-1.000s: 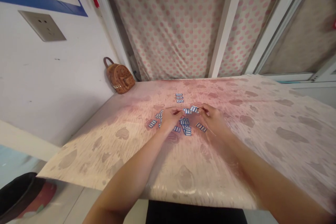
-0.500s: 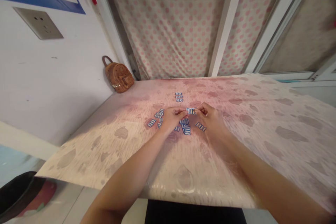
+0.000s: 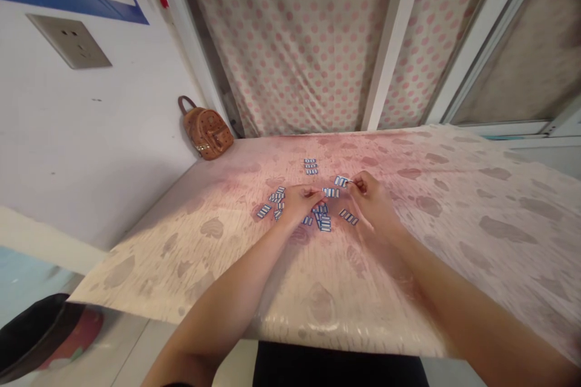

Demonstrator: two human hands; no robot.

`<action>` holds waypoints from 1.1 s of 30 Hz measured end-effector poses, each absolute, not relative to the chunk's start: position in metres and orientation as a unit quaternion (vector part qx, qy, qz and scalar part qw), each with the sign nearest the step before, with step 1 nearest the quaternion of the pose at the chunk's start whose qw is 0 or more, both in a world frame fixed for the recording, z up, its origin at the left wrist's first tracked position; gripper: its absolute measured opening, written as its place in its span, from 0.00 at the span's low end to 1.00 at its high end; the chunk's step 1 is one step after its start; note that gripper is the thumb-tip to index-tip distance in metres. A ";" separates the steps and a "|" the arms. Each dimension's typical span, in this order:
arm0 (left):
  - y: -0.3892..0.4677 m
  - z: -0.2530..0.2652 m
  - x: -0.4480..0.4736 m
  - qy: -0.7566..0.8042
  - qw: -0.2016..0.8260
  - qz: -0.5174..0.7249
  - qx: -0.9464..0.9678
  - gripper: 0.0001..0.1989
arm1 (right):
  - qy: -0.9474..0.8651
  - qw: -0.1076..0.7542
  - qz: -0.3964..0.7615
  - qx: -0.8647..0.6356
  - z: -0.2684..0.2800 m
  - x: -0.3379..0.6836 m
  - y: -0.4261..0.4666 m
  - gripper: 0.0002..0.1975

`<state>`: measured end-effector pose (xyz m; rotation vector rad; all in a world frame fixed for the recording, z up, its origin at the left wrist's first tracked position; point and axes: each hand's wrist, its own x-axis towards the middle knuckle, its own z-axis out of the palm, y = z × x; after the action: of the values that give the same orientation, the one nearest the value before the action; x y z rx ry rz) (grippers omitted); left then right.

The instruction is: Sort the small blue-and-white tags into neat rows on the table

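1. Striped cards (image 3: 324,222), blue and white, lay on the table (image 3: 318,278) in a loose pile close to the person's hands; two others were held up near the pile's far side, one to each hand.
2. Recent change: half a second earlier the two held cards overlapped, with the fingertips close together. By this moment the right-hand card (image 3: 342,181) had moved away to the right and farther from the body, and it seemed just apart from the left-hand card (image 3: 333,193). I noticed no clear shift among the cards on the table.
3. Meaning, in my judgement: each held card was again under separate control, and the handling was in mid-course, neither card having been set down.
4. Grip: the left hand (image 3: 299,201) pinched its card at the left end; the right hand (image 3: 373,195) pinched its own at the right end.
5. Long axes of the held cards: both ran crosswise to the person, the left-hand one nearly level, the right-hand one dipping slightly toward its held end. I could not tell a front end on either.
6. Other cards: a three-row set (image 3: 310,167) lay beyond the hands, its rows crosswise; a lone card (image 3: 348,217) slanted from far left to near right; an outer card (image 3: 264,211), left of the left hand, slanted the opposite way.
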<state>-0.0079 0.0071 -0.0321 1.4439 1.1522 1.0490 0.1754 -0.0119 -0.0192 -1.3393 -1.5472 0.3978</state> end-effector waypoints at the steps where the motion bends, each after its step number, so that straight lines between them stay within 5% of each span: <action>1: 0.009 -0.032 -0.008 0.476 0.472 0.414 0.616 0.09 | -0.631 0.513 0.161 -0.560 -0.020 0.178 -0.010 0.07; 8: 0.019 -0.022 -0.034 0.578 0.245 0.334 0.703 0.05 | -0.600 0.543 0.179 -0.559 -0.022 0.188 -0.005 0.08; 13: 0.012 -0.019 -0.044 0.574 0.256 0.240 0.740 0.13 | -0.608 0.545 0.178 -0.549 -0.022 0.187 -0.005 0.07; 21: 0.017 -0.030 -0.039 0.551 0.275 0.251 0.747 0.04 | -0.606 0.545 0.179 -0.550 -0.021 0.187 -0.005 0.07; 29: 0.020 -0.022 -0.048 0.657 0.177 0.242 0.692 0.06 | -0.606 0.545 0.197 -0.545 -0.022 0.187 -0.004 0.08; 33: 0.017 -0.022 -0.039 0.576 0.145 0.284 0.753 0.13 | -0.608 0.545 0.186 -0.546 -0.022 0.185 -0.005 0.08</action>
<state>-0.0394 0.0173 -0.0221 2.1679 1.6600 0.8172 0.1855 -0.0051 -0.0221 -1.2961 -1.4423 0.4410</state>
